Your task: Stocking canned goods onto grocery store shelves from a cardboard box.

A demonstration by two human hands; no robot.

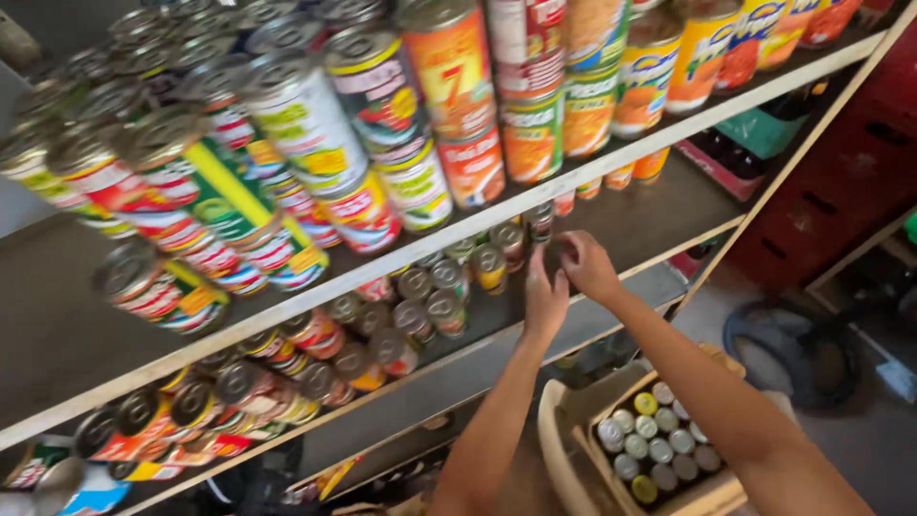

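Both my arms reach up to the middle shelf (659, 215) of a wooden rack. My left hand (544, 298) stands upright at the shelf's front edge, fingers straight, next to a row of small tins (489, 266). My right hand (586, 264) is just right of it with its fingers curled toward a dark spot between the two hands. Whether a tin sits there is hidden. A small tin (540, 221) stands just behind the hands. Below my right forearm, an open cardboard box (712, 495) holds several small tins (657, 441) seen from above.
The top shelf (611, 158) carries stacked larger cans (449, 72) with red, green and orange labels. More tins (315, 363) fill the middle shelf's left side. Red crates (845, 186) and a green crate (764, 129) stand to the right. A dark round thing (793, 349) lies on the floor.
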